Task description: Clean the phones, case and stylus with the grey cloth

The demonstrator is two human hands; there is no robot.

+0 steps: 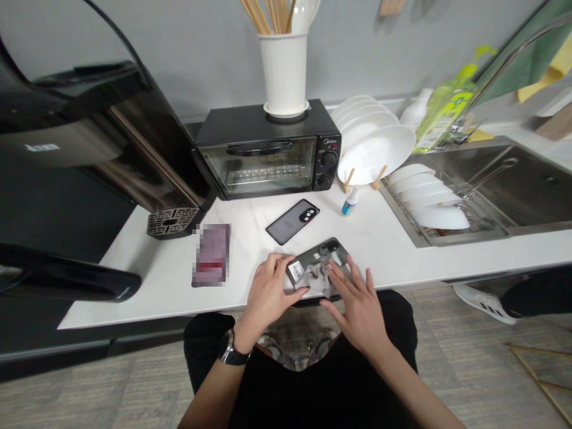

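A dark grey phone (307,257) lies back side up at the counter's front edge, with a white label near its left end and a camera bump at its right end. My left hand (267,291) grips its left end between thumb and fingers. Over the phone's middle is a crumpled grey cloth (315,277). My right hand (360,305) pinches and presses this cloth onto the phone, its outer fingers spread. Behind them lies a phone case (292,222) with a dark rim. A small spray bottle (350,201) stands to the right of the case.
On the counter (250,229), a pixelated purple item (211,256) lies left of the phone. A toaster oven (268,156) carries a white utensil holder (286,71). A black appliance (111,131) stands left. White plates (373,146) and a sink (504,196) are right.
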